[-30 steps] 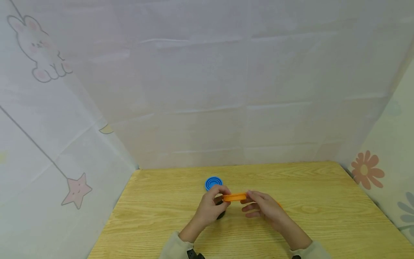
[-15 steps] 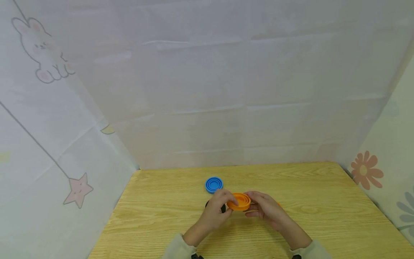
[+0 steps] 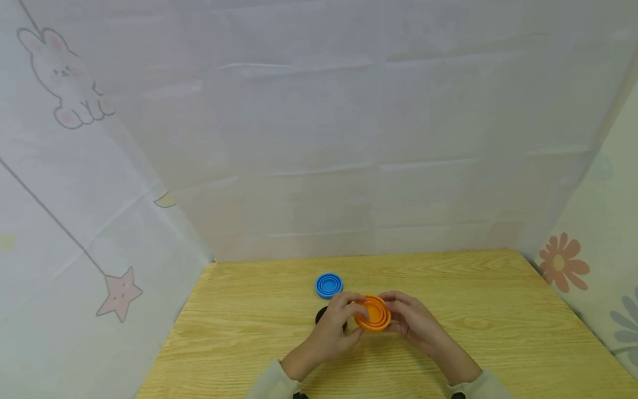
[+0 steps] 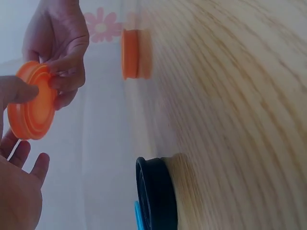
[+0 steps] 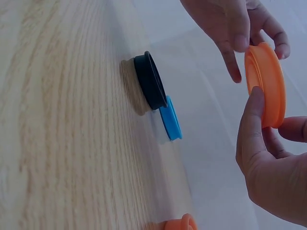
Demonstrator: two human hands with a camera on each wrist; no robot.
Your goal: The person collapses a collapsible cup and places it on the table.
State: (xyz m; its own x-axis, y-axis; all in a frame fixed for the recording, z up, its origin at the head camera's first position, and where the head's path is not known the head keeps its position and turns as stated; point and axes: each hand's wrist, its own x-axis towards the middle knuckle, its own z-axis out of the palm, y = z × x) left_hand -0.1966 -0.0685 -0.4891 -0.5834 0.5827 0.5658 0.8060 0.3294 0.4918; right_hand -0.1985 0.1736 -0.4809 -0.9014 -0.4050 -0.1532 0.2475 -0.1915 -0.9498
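Note:
An orange collapsible cup (image 3: 375,313), pressed flat with concentric rings facing up, is held above the table between both hands. My left hand (image 3: 329,331) grips its left side, a finger reaching over the rim onto the rings. On the opposite side my right hand (image 3: 417,323) pinches the rim, and the right wrist view shows its thumb and fingers on the cup. A black collapsible cup (image 4: 160,194) stands on the table, partly covered by the left hand in the head view. Behind it lies a flat blue collapsible cup (image 3: 329,285).
A second orange cup (image 4: 130,54) sits on the wooden table (image 3: 239,332) and is hidden by the right hand in the head view. Pale printed cloth (image 3: 299,138) hangs behind the table and at both sides.
The held orange cup has turned from edge-on to show its ringed face and moved slightly right. My left hand has moved right with it; the right hand has hardly moved.

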